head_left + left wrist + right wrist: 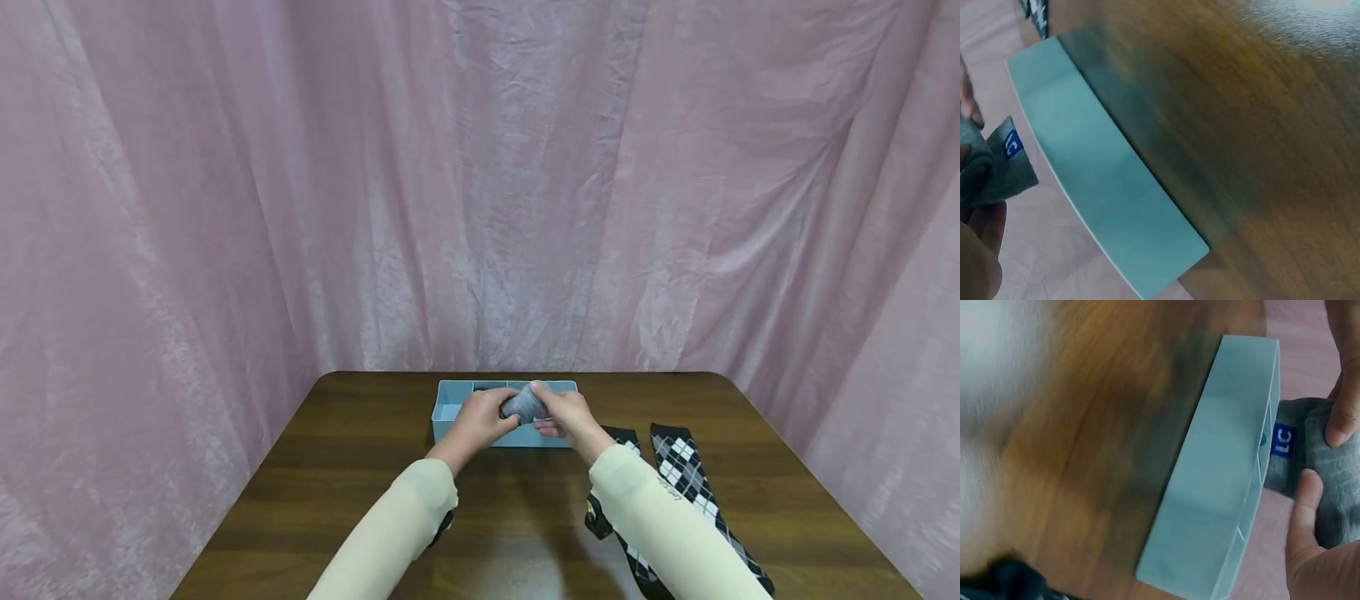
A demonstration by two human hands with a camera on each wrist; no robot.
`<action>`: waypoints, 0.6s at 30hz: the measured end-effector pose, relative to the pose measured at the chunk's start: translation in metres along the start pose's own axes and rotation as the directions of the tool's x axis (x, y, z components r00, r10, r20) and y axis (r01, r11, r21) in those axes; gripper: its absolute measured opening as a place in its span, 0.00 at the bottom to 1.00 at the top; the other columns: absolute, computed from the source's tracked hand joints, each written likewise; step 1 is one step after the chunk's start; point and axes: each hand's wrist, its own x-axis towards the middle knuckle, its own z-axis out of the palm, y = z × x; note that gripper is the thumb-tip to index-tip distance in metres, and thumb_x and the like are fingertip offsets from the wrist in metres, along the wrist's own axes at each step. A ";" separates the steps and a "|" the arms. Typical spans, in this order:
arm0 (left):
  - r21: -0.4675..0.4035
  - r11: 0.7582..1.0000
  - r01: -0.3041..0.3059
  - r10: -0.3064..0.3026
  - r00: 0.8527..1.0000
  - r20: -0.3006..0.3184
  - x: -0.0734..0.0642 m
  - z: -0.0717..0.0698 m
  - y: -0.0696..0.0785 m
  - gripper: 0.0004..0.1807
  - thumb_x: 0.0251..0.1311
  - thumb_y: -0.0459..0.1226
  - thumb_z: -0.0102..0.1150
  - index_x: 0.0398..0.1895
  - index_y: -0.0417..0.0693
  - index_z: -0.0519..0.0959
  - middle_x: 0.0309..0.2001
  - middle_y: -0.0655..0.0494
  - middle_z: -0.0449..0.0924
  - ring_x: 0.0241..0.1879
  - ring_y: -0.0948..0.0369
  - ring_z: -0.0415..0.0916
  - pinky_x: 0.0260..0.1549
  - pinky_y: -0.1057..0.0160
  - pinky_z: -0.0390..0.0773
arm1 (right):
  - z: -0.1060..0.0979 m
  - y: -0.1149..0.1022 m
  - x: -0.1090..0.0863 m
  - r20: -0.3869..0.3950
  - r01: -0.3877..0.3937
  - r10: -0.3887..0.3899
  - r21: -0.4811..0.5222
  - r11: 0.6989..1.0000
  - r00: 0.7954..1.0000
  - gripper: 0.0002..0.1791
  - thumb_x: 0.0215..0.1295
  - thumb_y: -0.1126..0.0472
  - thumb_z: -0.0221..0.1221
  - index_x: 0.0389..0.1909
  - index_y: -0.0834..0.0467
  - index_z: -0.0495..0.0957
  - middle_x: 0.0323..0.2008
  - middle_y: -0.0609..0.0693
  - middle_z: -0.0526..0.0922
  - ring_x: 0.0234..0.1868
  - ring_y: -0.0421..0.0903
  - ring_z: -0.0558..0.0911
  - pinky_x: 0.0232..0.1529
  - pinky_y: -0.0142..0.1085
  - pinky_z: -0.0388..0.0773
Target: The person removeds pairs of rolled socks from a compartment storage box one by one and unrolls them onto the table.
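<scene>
A grey rolled sock [525, 404] with a small blue label is held between both hands, over the light-blue divided box [487, 434]. My left hand [482, 422] grips its left side, the thumb pressed on the cloth. From the right, my right hand [567, 417] pinches it between thumb and fingers. In the right wrist view the sock [1338, 500] shows its roll, with both thumbs on it and a loose flap carrying the label. The left wrist view shows the coiled end of the sock [1013, 165] beside the box wall [1097, 162].
Long black-and-white argyle socks [682, 458] lie on the wooden table [360, 500] to the right, partly under the right sleeve. A small dark piece of cloth [597, 518] is near them. Something dark sits in the box's middle compartment. A pink curtain [480, 208] hangs behind the table.
</scene>
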 end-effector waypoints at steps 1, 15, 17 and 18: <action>-0.010 1.000 -0.008 0.008 1.000 0.016 -0.002 0.001 0.001 0.23 0.62 0.43 0.66 0.60 0.48 0.79 0.50 0.54 0.83 0.38 0.63 0.80 0.36 0.63 0.79 | 0.000 0.001 0.000 -0.002 -0.004 0.004 0.016 1.000 1.000 0.36 0.72 0.47 0.57 0.65 0.74 0.65 0.51 0.70 0.78 0.36 0.52 0.87 0.44 0.44 0.83; -0.442 0.857 0.264 -0.159 0.952 0.260 -0.016 0.002 0.004 0.28 0.78 0.51 0.41 0.70 0.45 0.70 0.63 0.47 0.75 0.59 0.52 0.73 0.57 0.47 0.73 | -0.023 0.017 0.001 0.156 0.065 -0.078 0.089 0.994 0.985 0.34 0.68 0.63 0.54 0.72 0.68 0.57 0.67 0.69 0.64 0.59 0.60 0.75 0.55 0.51 0.77; -0.532 0.785 0.316 -0.172 0.937 0.304 -0.018 0.001 0.005 0.28 0.77 0.50 0.42 0.71 0.43 0.68 0.62 0.46 0.75 0.55 0.52 0.75 0.54 0.46 0.75 | -0.026 0.020 0.002 0.192 0.082 -0.101 0.107 0.991 0.976 0.35 0.67 0.65 0.53 0.73 0.68 0.56 0.68 0.68 0.62 0.61 0.59 0.73 0.56 0.53 0.75; -0.567 0.751 0.337 -0.175 0.931 0.322 -0.018 0.000 0.005 0.28 0.77 0.49 0.44 0.71 0.42 0.68 0.62 0.45 0.75 0.53 0.53 0.76 0.53 0.46 0.76 | -0.027 0.021 0.002 0.211 0.093 -0.116 0.115 0.989 0.971 0.35 0.66 0.66 0.53 0.73 0.68 0.55 0.68 0.68 0.63 0.60 0.57 0.73 0.57 0.53 0.75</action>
